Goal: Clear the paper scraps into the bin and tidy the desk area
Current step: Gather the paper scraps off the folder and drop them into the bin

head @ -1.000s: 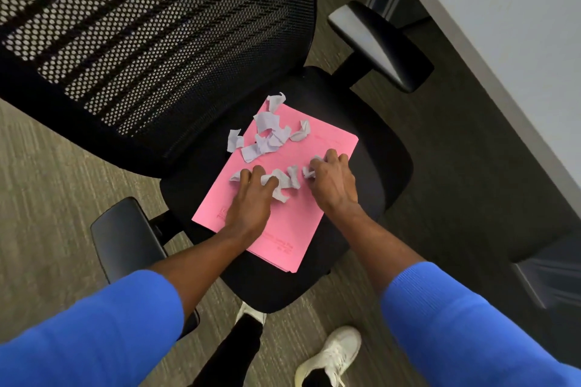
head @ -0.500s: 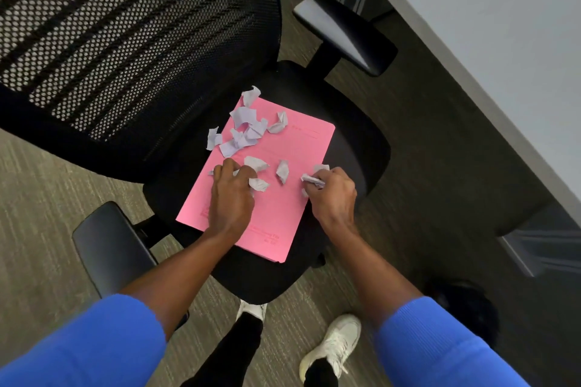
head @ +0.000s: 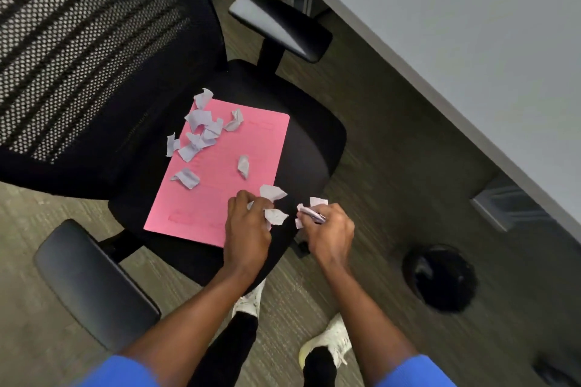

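1. Scraps (head: 201, 132): most sit in a loose pile on the far-left corner of the folder (head: 220, 173), a couple spilling onto the seat (head: 308, 141) beside it. One lies alone near the folder's left edge, another near its middle.
2. Left hand (head: 248, 229): fingers curled shut round a bunch of scraps, white bits poking out past the knuckles. It's over the folder's near-right corner.
3. Right hand (head: 330, 229): also closed, pinching a few scraps betw. thumb & fingers, just off the seat's front edge, close beside the left hand but not touching it.
4. Folder: pink, flat on the seat, angled, near corner hidden under the left hand.
5. Chair: black, mesh back (head: 88, 50) to the left, armrests (head: 279, 25) far & near.
6. Bin (head: 440, 280): round, dark, on the floor to the right of the hands, well apart from the chair, under the desk's edge. Blurry; can't tell what's inside.
7. Desk (head: 471, 25): grey top running across the upper right.
8. Person: blue sleeves (head: 412, 371) pushed up, white shoes (head: 327, 342) on the carpet (head: 393, 135) below.
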Demonstrator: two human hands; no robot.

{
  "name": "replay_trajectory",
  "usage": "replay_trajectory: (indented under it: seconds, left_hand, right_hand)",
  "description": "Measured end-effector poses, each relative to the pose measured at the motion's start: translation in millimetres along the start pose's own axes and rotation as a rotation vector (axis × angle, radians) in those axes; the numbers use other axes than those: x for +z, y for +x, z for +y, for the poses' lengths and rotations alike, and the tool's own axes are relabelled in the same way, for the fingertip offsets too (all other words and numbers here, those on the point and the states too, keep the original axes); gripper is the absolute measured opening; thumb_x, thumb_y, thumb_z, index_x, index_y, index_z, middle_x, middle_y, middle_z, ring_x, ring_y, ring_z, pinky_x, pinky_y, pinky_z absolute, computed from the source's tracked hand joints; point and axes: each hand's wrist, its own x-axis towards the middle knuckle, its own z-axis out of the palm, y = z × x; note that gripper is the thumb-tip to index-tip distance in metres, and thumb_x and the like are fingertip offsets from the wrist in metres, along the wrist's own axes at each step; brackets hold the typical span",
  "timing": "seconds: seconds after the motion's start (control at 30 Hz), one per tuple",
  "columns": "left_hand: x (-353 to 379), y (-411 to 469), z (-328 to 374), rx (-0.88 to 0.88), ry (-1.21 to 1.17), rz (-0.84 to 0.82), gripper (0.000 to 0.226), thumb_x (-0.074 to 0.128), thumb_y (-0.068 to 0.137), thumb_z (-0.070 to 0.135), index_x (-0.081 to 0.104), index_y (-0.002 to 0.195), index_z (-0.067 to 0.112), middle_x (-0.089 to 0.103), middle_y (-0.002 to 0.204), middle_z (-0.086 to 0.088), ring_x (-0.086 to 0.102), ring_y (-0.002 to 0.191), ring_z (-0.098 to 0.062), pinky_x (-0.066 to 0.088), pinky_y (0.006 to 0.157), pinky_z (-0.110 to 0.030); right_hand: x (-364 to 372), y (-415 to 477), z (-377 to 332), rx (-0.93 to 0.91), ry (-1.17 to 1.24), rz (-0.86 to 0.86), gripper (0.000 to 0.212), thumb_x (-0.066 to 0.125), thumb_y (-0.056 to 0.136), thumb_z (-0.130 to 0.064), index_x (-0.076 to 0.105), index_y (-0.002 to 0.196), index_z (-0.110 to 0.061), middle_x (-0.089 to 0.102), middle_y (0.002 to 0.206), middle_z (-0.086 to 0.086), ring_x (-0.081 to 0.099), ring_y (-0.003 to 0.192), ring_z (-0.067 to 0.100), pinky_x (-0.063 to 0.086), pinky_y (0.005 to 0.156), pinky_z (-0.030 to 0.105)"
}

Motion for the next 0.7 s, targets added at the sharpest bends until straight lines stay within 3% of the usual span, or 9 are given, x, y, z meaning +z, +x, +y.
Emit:
replay_trajectory:
  seconds: [0.17, 0.4, 0.53, 0.6, 0.7]
  left_hand:
    - [42, -19, 42, 0.113, -0.031, -0.094, 0.04, 0.064, 0.08, -0.015, 0.074, 0.107, 0.012, 0.058, 0.105, -0.007, 0.056, 0.099, -0.028, 0.054, 0.073, -0.046]
    - [122, -43, 104, 0.22, -0.049, -0.214, 0.03, 0.068, 0.083, -0.009, 0.076, 0.102, 0.013, 0.059, 0.101, -0.006, 0.058, 0.096, -0.028, 0.055, 0.078, -0.042]
    - [176, -66, 141, 0.23, -0.036, -0.331, 0.03, 0.069, 0.085, -0.007, 0.077, 0.105, 0.014, 0.06, 0.107, -0.007, 0.058, 0.101, -0.027, 0.053, 0.089, -0.038]
    - [206, -79, 160, 0.229, -0.022, -0.394, 0.029, 0.068, 0.088, -0.005, 0.077, 0.107, 0.014, 0.06, 0.11, -0.007, 0.058, 0.105, -0.027, 0.052, 0.094, -0.039]
    - [254, -99, 185, 0.192, 0.022, -0.473, 0.025, 0.067, 0.091, 0.002, 0.074, 0.111, 0.014, 0.062, 0.117, -0.01, 0.059, 0.113, -0.03, 0.049, 0.1, -0.038]
  right_hand:
    - [-34, -11, 50, 0.121, 0.03, 0.064, 0.021, 0.085, 0.086, -0.032, 0.085, 0.103, -0.02, 0.07, 0.096, 0.003, 0.062, 0.087, 0.018, 0.029, 0.071, 0.016]
    - [-97, -14, 143, 0.276, 0.01, 0.119, 0.025, 0.084, 0.087, -0.034, 0.085, 0.106, -0.018, 0.073, 0.104, 0.007, 0.069, 0.1, 0.026, 0.041, 0.085, 0.029]
    - [-134, -16, 199, 0.384, 0.001, 0.125, 0.025, 0.083, 0.087, -0.037, 0.084, 0.105, -0.019, 0.079, 0.104, 0.009, 0.07, 0.102, 0.028, 0.052, 0.093, 0.036]
    - [-150, -18, 228, 0.439, -0.009, 0.135, 0.024, 0.083, 0.087, -0.037, 0.085, 0.104, -0.019, 0.08, 0.101, 0.011, 0.07, 0.1, 0.031, 0.055, 0.089, 0.039]
    - [-173, -16, 271, 0.543, -0.08, 0.125, 0.034, 0.083, 0.087, -0.038, 0.083, 0.112, -0.015, 0.08, 0.109, 0.013, 0.073, 0.103, 0.032, 0.05, 0.081, 0.029]
